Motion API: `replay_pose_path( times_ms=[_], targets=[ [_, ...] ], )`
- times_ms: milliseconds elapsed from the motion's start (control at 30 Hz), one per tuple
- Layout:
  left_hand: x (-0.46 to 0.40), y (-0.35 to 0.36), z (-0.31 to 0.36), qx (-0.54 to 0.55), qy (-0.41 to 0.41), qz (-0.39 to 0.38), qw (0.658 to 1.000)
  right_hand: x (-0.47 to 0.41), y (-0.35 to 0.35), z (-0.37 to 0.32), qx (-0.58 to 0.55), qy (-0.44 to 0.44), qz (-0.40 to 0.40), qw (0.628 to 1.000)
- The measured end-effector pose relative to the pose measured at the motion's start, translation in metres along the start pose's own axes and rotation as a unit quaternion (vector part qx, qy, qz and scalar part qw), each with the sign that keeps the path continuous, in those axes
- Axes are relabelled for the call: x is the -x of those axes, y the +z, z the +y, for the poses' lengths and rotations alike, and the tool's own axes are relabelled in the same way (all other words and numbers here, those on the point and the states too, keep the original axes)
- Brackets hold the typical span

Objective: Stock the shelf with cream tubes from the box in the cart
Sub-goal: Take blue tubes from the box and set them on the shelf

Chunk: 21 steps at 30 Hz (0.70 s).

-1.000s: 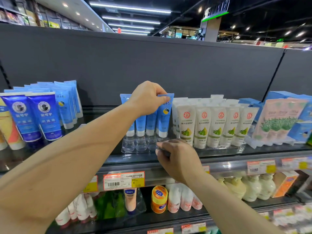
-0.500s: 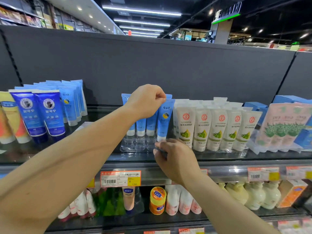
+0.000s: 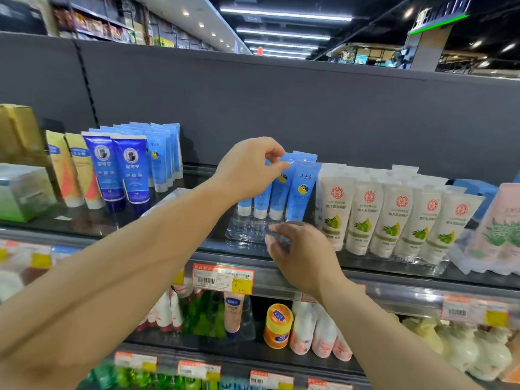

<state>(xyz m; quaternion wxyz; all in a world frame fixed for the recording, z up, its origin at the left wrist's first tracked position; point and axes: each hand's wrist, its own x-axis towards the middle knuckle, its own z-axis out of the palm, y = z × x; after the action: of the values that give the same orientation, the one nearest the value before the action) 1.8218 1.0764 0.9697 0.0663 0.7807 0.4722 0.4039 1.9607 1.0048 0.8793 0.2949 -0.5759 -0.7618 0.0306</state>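
Left hand (image 3: 247,170) pinches the top of a blue tube (image 3: 281,190) standing in a clear tray (image 3: 244,229), whose front edge the right hand (image 3: 301,251) grips just below.

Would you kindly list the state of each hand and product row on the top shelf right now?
Left hand: pinching the top edge of a light blue cream tube.
Right hand: grip closed on the front of the clear plastic display tray.
Light blue tubes in tray: upright, caps down.
White cream tubes with green fruit print: upright, full front row.
Dark blue tubes: upright.
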Motion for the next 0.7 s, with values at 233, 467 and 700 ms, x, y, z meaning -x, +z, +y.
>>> replay_pose_path(
  times_ms=[233, 467, 700],
  targets=[
    [0.045, -0.007, -0.019, -0.028, -0.044, -0.043, 0.998, -0.006, 0.008, -0.013, -0.018, 0.012, 0.006, 1.0],
    [0.092, -0.052, -0.057, -0.159, -0.039, -0.085, 0.983, -0.017, 0.02, -0.065, -0.038, -0.011, 0.007, 0.999],
    [0.191, -0.17, -0.136, -0.233, -0.094, -0.101, 0.963, -0.016, 0.101, -0.205, -0.095, -0.068, -0.019, 0.993]
  ],
)
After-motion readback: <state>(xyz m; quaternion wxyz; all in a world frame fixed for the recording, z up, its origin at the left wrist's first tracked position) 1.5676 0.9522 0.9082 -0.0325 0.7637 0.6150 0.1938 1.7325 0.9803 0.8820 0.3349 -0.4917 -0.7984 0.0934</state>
